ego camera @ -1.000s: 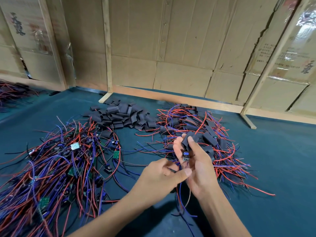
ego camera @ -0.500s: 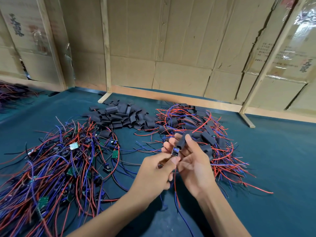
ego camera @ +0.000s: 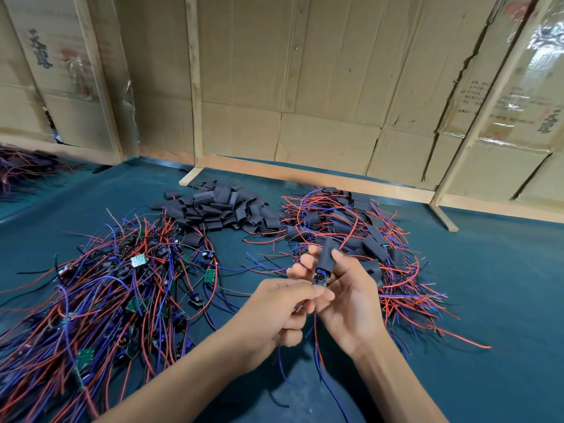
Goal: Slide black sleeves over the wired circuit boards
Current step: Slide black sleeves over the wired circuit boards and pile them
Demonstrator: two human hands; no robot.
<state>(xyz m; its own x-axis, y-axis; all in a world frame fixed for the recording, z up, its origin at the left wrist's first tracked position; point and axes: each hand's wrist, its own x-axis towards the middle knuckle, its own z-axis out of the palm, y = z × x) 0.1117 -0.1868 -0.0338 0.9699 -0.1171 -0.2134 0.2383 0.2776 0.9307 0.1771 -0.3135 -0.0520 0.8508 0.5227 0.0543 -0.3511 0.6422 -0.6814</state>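
The green counter carries three heaps. On the near left lies the largest, a tangle of bare wired boards. On the far right is the pile of sleeved boards, and between them, farther back, sit the loose black sleeves.

In the near middle the right hand pinches one black sleeve between thumb and fingers, its open end pointing down. The left hand has its grip closed on the circuit board, which is only partly inside the sleeve's mouth, its near end showing. The board's wires hang below both hands.

The main risk is probably the board's corner or a component catching on the soft sleeve's rim, buckling it. Squeezing the sleeve too flat could close the mouth and jam the board. The dangling wires could also snag the pile beside them.
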